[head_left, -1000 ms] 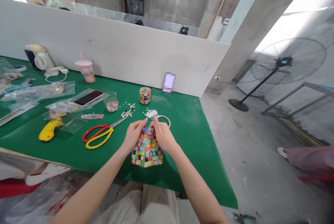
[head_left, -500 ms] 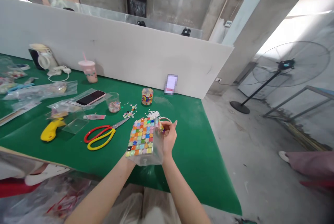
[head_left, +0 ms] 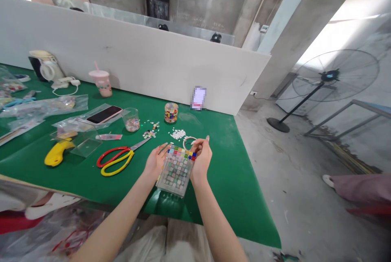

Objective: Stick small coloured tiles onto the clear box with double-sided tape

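Note:
A clear plastic box (head_left: 175, 174) with rows of small mosaic tiles on it is held tilted above the table. Bright coloured tiles run along its top edge, and duller tile backs show through the near wall. My right hand (head_left: 201, 159) grips the box at its upper right corner, fingers bent around the edge. On the other side my left hand (head_left: 154, 162) lies along the box with fingers stretched out; whether it touches is unclear. Just beyond the box lie a white ring (head_left: 184, 144), perhaps a tape roll, a pile of white tiles (head_left: 178, 133) and scattered coloured tiles (head_left: 149, 134).
Scissors (head_left: 141, 144) with red and yellow handles lie left of my hands. Beyond are a round mosaic container (head_left: 171, 114), a plastic cup of tiles (head_left: 132, 123), a phone (head_left: 104, 114) and a yellow tool (head_left: 57, 154). A white partition (head_left: 146, 62) bounds the back.
The box has turned, so its colourful tiled face no longer faces me. My left hand, hidden behind the box before, now shows at its left side with fingers extended.

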The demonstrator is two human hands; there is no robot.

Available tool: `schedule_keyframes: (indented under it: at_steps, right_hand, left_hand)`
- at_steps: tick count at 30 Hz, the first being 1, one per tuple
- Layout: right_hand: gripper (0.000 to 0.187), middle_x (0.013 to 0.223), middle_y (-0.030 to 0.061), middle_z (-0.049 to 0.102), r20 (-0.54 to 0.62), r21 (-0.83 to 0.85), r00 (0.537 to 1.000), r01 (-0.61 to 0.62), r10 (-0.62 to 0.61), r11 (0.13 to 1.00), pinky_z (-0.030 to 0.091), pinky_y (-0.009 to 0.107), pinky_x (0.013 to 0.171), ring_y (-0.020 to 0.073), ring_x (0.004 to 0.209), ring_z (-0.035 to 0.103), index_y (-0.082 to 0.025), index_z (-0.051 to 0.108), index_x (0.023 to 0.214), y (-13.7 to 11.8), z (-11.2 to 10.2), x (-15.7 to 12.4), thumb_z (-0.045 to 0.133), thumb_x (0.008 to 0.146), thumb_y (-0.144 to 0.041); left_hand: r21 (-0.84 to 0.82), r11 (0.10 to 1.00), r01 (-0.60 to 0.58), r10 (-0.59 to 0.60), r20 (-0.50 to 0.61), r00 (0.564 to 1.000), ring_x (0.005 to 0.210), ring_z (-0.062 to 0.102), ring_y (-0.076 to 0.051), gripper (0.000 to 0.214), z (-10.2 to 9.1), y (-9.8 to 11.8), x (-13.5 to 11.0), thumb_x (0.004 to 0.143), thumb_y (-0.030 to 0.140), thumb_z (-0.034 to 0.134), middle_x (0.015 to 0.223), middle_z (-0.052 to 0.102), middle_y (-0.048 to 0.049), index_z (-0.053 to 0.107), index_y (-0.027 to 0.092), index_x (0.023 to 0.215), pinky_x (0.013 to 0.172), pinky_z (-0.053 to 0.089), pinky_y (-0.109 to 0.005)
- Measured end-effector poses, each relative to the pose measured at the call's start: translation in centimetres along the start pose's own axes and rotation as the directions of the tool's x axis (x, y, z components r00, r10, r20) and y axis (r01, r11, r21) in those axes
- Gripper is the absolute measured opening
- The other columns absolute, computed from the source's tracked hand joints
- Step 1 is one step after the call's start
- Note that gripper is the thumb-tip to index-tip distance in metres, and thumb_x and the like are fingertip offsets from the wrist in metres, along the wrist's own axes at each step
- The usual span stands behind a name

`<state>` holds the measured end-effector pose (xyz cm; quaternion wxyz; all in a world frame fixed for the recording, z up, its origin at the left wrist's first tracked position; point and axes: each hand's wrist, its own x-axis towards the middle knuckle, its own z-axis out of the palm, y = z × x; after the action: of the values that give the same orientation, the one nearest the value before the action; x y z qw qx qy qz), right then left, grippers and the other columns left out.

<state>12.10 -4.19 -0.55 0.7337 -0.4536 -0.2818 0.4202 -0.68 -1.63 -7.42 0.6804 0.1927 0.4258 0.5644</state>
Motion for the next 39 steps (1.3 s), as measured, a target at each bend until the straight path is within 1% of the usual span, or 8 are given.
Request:
schedule_keyframes:
  at_steps: [4,7,15,20,26,32,36,39]
  right_hand:
    - [0.041,0.059,-0.006,0.05,0.034,-0.06,0.997,-0.071,0.073,0.996,0.038,0.021,0.045,0.0065,0.045,0.042,-0.015,0.056,0.074,1.9,-1.4,2.4,0.048,0.096,-0.049]
    - [0.029,0.075,-0.0018,0.06,0.087,-0.122,0.982,-0.154,0.165,0.98,0.048,0.023,0.052,0.0085,0.056,0.055,-0.014,0.061,0.091,3.5,-2.0,4.3,0.054,0.095,-0.041]
    - [0.029,0.109,0.0068,0.065,0.226,-0.297,0.927,-0.227,0.299,0.928,0.057,0.036,0.075,0.0183,0.089,0.066,-0.015,0.06,0.114,7.3,-2.4,7.5,0.058,0.094,-0.035]
    - [0.027,0.105,0.0061,0.066,0.334,-0.465,0.895,-0.117,0.296,0.877,0.057,0.035,0.073,0.0171,0.085,0.066,-0.015,0.061,0.112,8.6,-3.0,8.3,0.058,0.094,-0.035]
    - [0.028,0.115,0.0079,0.064,0.497,-0.638,0.846,0.207,0.192,0.742,0.056,0.041,0.083,0.0201,0.096,0.065,-0.016,0.06,0.115,7.1,-5.8,10.0,0.058,0.094,-0.033]
    - [0.029,0.122,0.0088,0.061,0.622,-0.721,0.754,0.448,0.209,0.529,0.053,0.045,0.09,0.0228,0.106,0.062,-0.017,0.06,0.117,5.8,-7.6,9.3,0.06,0.093,-0.032]
    - [0.029,0.123,0.0091,0.061,0.615,-0.747,0.757,0.47,0.221,0.469,0.053,0.045,0.089,0.0227,0.105,0.062,-0.017,0.059,0.119,5.8,-7.3,9.0,0.059,0.093,-0.032]
    - [0.029,0.12,0.0087,0.062,0.599,-0.745,0.772,0.443,0.211,0.498,0.054,0.043,0.087,0.0217,0.102,0.063,-0.017,0.059,0.118,5.2,-7.1,9.5,0.059,0.093,-0.032]
  left_hand:
    - [-0.031,0.999,0.022,-0.024,-0.089,0.996,0.096,0.064,-0.02,0.027,-1.6,1.8,0.1,0.095,0.035,0.056,0.113,0.064,-0.0085,0.061,0.014,0.112,0.083,0.054,-0.04]
    - [-0.009,1.0,0.017,-0.018,-0.105,0.994,0.094,0.065,-0.02,0.026,-2.0,2.6,-0.1,0.095,0.035,0.056,0.109,0.066,-0.0079,0.062,0.013,0.107,0.083,0.054,-0.04]
    - [0.166,0.986,-0.011,0.023,-0.073,0.997,0.081,0.066,-0.016,0.024,-2.4,1.7,-0.5,0.094,0.034,0.058,0.091,0.068,-0.0042,0.064,0.012,0.093,0.076,0.055,-0.035]
    - [0.261,0.961,-0.087,0.103,-0.048,0.994,0.065,0.062,-0.012,0.025,-3.2,1.1,-0.4,0.094,0.034,0.058,0.074,0.064,0.0008,0.062,0.012,0.083,0.065,0.053,-0.029]
    - [0.39,0.889,-0.238,0.254,0.011,0.967,0.052,0.052,-0.009,0.032,-2.8,1.3,-0.9,0.095,0.038,0.055,0.059,0.052,0.0058,0.058,0.014,0.074,0.055,0.048,-0.024]
    - [0.522,0.716,-0.464,0.461,0.144,0.875,0.047,0.041,-0.008,0.037,1.1,4.3,0.6,0.093,0.033,0.059,0.053,0.042,0.0083,0.049,0.016,0.062,0.05,0.04,-0.022]
    - [0.533,0.61,-0.586,0.546,0.253,0.799,0.045,0.036,-0.008,0.034,5.9,7.5,1.2,0.089,0.033,0.061,0.048,0.038,0.0082,0.05,0.018,0.061,0.048,0.032,-0.022]
    - [0.502,0.557,-0.662,0.578,0.338,0.743,0.047,0.039,-0.009,0.031,9.2,9.7,0.4,0.087,0.034,0.058,0.049,0.04,0.0064,0.049,0.02,0.061,0.05,0.035,-0.022]
